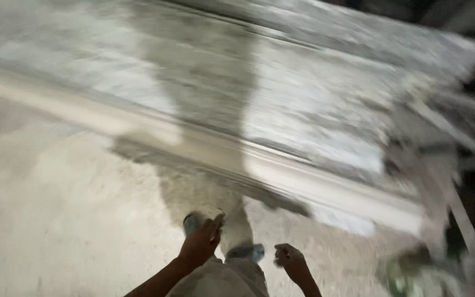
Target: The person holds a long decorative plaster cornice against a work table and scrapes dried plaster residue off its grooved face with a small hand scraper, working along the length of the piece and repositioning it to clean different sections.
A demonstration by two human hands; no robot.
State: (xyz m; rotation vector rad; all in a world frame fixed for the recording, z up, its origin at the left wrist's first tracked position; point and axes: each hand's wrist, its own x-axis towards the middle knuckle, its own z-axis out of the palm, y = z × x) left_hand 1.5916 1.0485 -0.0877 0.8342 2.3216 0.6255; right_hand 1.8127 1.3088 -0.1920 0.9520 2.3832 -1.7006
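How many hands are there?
2. The bare left hand hangs low in the middle, above a blurry blue shoe. The bare right hand, fingers curled, is beside it. Blur may hide others.

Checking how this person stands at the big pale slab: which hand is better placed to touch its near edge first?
Probably the left hand: open, fingers pointing forward towards the slab edge. The right hand is curled and further back. The picture is blurred, so this is tentative.
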